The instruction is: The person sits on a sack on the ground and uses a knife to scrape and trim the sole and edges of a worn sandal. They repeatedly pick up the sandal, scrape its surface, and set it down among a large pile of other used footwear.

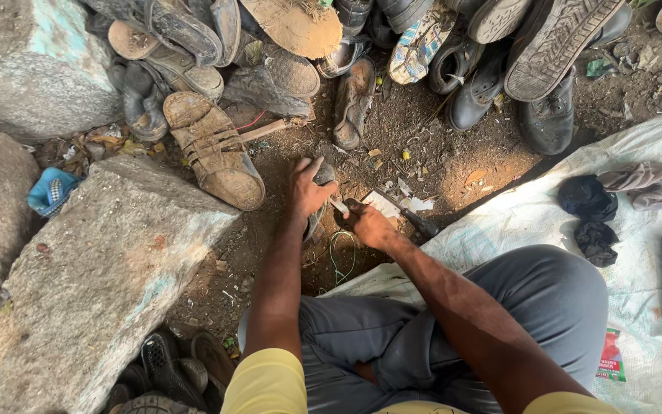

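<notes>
Person sits w/ grey-trousered knees on a white sack sheet (pixel 545 211). Right hand (pixel 368 225) is clenched round a tool handle (pixel 421 225), blade tip (pixel 339 205) pointing left to the shoe. Left hand (pixel 306 188) grasps a dark worn shoe (pixel 320 201) from above, pressed to the dirt betw. both hands. Beyond: muddy sandal (pixel 216 153), then shoe pile (pixel 453 46).

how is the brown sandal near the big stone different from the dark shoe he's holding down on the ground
The brown sandal lies free on the dirt, whole in view, strapped and mud-caked; the dark shoe is pinned under the left hand, mostly hidden. The sandal is tan, the shoe grey-black. Both look worn and dusty.
</notes>
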